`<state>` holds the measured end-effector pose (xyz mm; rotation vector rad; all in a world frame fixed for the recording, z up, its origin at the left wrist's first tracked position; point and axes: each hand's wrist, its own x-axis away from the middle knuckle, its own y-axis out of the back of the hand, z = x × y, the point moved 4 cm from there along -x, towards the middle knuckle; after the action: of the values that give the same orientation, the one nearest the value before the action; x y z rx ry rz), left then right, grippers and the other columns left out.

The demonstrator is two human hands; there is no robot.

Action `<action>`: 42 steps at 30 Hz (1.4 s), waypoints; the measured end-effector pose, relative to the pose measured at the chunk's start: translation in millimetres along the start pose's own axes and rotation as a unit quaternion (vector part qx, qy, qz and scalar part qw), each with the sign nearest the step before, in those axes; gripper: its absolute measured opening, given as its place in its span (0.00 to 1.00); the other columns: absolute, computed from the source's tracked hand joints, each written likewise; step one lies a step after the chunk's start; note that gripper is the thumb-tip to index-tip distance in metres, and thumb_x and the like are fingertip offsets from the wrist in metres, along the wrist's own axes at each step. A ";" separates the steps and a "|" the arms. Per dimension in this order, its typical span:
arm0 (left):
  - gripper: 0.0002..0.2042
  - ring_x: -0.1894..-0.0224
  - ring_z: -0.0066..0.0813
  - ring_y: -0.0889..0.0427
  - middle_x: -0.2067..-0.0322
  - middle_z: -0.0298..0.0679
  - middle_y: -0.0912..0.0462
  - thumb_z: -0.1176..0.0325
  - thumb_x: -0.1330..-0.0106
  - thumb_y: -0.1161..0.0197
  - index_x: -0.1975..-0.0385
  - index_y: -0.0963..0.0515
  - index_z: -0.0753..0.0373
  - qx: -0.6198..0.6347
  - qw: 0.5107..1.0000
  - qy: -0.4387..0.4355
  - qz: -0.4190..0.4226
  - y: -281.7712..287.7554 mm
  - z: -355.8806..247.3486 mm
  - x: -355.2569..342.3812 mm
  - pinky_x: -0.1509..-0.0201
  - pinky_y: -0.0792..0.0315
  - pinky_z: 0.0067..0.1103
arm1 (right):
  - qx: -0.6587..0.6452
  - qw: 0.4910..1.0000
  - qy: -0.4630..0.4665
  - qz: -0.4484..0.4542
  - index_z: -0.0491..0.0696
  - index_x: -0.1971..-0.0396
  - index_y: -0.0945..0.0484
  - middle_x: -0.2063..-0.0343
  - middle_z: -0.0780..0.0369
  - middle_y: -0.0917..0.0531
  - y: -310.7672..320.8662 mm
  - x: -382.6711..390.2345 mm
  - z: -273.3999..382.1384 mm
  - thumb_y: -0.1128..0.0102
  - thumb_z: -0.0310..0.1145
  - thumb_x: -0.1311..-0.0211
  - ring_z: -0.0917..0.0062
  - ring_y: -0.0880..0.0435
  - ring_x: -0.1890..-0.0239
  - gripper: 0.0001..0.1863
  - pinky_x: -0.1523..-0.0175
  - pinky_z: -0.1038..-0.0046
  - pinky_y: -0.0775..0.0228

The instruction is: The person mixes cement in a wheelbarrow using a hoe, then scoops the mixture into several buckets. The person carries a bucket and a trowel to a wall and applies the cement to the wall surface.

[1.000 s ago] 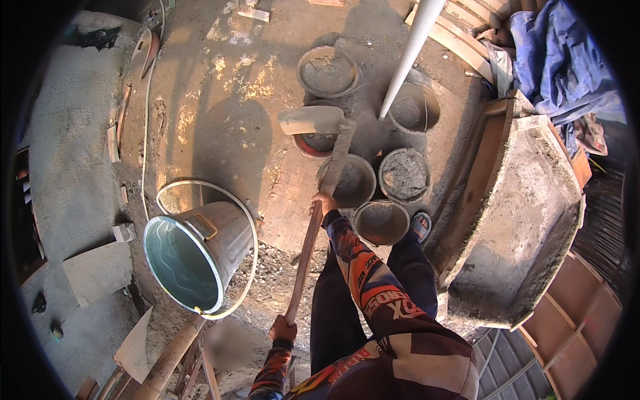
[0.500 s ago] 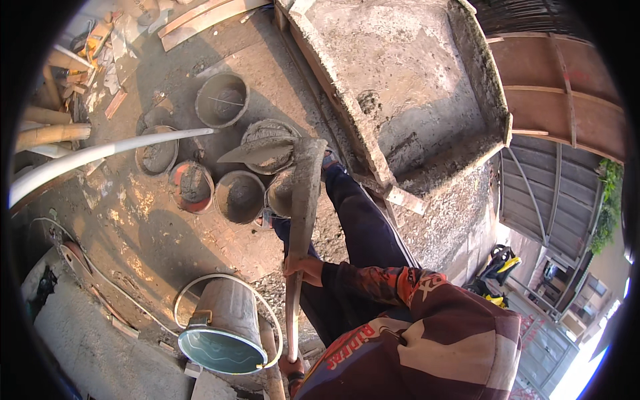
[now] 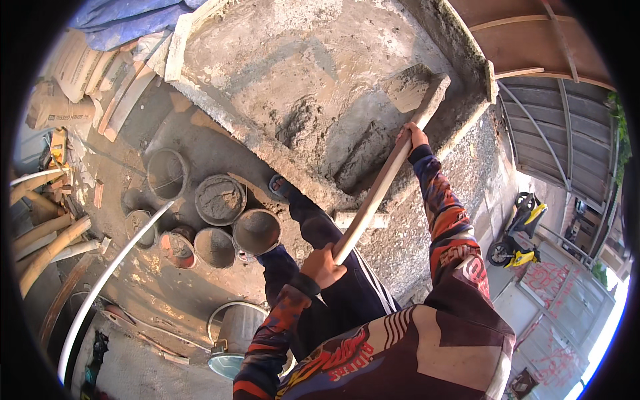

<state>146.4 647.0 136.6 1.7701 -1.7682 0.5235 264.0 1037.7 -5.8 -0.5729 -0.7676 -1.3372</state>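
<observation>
I grip a mortar-caked hoe by its long wooden handle with both hands. My left hand is closed round the near end of the handle, above my legs. Farther up the handle, close to the blade, my right hand is wrapped round it. The hoe's flat blade is inside a large mixing trough, at its right part. Wet mortar lies in a heap along the trough's near side, left of the handle. A smaller lump sits farther left.
Several buckets stand left of my legs, among them a mortar-filled bucket and a grey bucket. A larger bucket tilts near my left arm. A white pipe arcs at the left. Bamboo poles and a motorcycle are farther off.
The view has turned toward the trough. The hoe has swung from over the buckets into the trough. My right hand has gone up and right, and my left hand has risen too.
</observation>
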 end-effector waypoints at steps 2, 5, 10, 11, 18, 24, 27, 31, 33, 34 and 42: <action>0.16 0.75 0.51 0.23 0.81 0.57 0.25 0.66 0.57 0.42 0.73 0.31 0.74 0.015 1.000 0.003 -0.012 -36.9 -55.5 -80.4 0.71 0.30 0.33 | 0.077 0.993 0.044 -0.076 0.40 0.78 0.31 0.87 0.58 0.28 43.7 -69.4 30.0 0.44 0.30 0.54 0.69 0.28 0.87 0.09 0.80 0.67 0.31; 0.17 0.77 0.48 0.22 0.80 0.56 0.24 0.65 0.56 0.42 0.73 0.31 0.75 0.130 0.990 0.040 0.046 -91.7 -104.1 -192.5 0.72 0.30 0.34 | 0.370 0.910 0.058 -0.176 0.39 0.67 0.33 0.77 0.52 0.23 108.0 -151.9 53.2 0.37 0.35 0.62 0.63 0.20 0.76 0.22 0.72 0.65 0.25; 0.12 0.83 0.29 0.25 0.85 0.43 0.25 0.66 0.57 0.40 0.78 0.28 0.70 0.269 0.951 0.100 0.118 -140.0 -98.9 -269.4 0.79 0.32 0.24 | 0.547 0.814 0.058 -0.185 0.45 0.52 0.45 0.61 0.48 0.25 115.8 -213.1 27.0 0.41 0.40 0.62 0.58 0.24 0.57 0.35 0.50 0.66 0.33; 0.11 0.83 0.28 0.25 0.86 0.41 0.25 0.66 0.56 0.40 0.78 0.28 0.69 0.292 0.946 0.123 0.073 -144.4 -82.2 -254.1 0.79 0.32 0.23 | 0.544 0.817 0.027 -0.188 0.46 0.52 0.45 0.61 0.48 0.25 109.3 -205.3 4.2 0.41 0.40 0.62 0.58 0.24 0.57 0.35 0.50 0.66 0.33; 0.17 0.79 0.32 0.23 0.82 0.44 0.24 0.62 0.54 0.41 0.70 0.30 0.71 0.152 0.953 0.251 0.072 -93.5 -105.9 -183.4 0.73 0.31 0.25 | 0.542 0.805 -0.075 -0.230 0.37 0.59 0.38 0.67 0.48 0.23 111.3 -198.7 -48.3 0.37 0.40 0.65 0.60 0.20 0.68 0.33 0.60 0.68 0.27; 0.21 0.74 0.49 0.22 0.79 0.56 0.25 0.60 0.50 0.41 0.68 0.35 0.73 0.090 0.968 0.223 0.076 -51.0 -133.9 -90.6 0.70 0.29 0.34 | 0.385 0.891 -0.170 -0.172 0.39 0.75 0.29 0.87 0.53 0.26 160.9 -214.9 -134.9 0.41 0.31 0.54 0.61 0.23 0.83 0.12 0.80 0.59 0.28; 0.19 0.77 0.56 0.24 0.82 0.57 0.26 0.59 0.48 0.44 0.68 0.39 0.70 0.110 0.958 0.262 0.020 -28.6 -130.1 -40.5 0.71 0.29 0.39 | 0.238 0.906 -0.348 0.025 0.40 0.72 0.30 0.84 0.55 0.24 48.0 -101.8 -195.6 0.38 0.32 0.58 0.66 0.23 0.84 0.15 0.72 0.66 0.26; 0.28 0.78 0.55 0.24 0.81 0.57 0.25 0.60 0.45 0.47 0.53 0.48 0.74 0.159 0.965 0.207 0.033 6.4 -156.6 -15.2 0.71 0.29 0.40 | 0.263 0.893 -0.351 0.102 0.41 0.78 0.29 0.87 0.56 0.25 37.1 -70.8 -210.0 0.40 0.34 0.55 0.65 0.24 0.85 0.12 0.76 0.64 0.29; 0.33 0.75 0.53 0.23 0.78 0.58 0.25 0.60 0.45 0.48 0.46 0.55 0.70 0.202 0.959 0.185 0.071 23.3 -166.0 -11.3 0.69 0.29 0.37 | 0.247 0.890 -0.364 0.122 0.41 0.79 0.29 0.86 0.55 0.25 29.9 -64.5 -201.5 0.42 0.35 0.54 0.64 0.25 0.85 0.12 0.77 0.64 0.30; 0.33 0.75 0.52 0.23 0.77 0.58 0.25 0.60 0.45 0.48 0.44 0.56 0.67 0.224 0.957 0.162 0.084 31.3 -172.9 -11.4 0.68 0.29 0.35 | 0.238 0.889 -0.369 0.129 0.41 0.79 0.29 0.86 0.55 0.25 28.7 -63.4 -192.3 0.43 0.36 0.54 0.64 0.25 0.85 0.12 0.78 0.64 0.30; 0.22 0.71 0.47 0.23 0.71 0.51 0.24 0.51 0.40 0.50 0.47 0.40 0.48 0.323 0.944 -0.032 0.067 57.9 -241.9 15.9 0.68 0.31 0.30 | 0.234 0.890 -0.316 0.231 0.39 0.82 0.31 0.86 0.53 0.25 -8.3 -19.0 -85.3 0.48 0.33 0.48 0.64 0.25 0.84 0.12 0.73 0.66 0.27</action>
<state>119.3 792.8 336.9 2.1058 -1.9050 1.2288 268.5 984.1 -75.3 -0.7469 -1.3384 -0.4732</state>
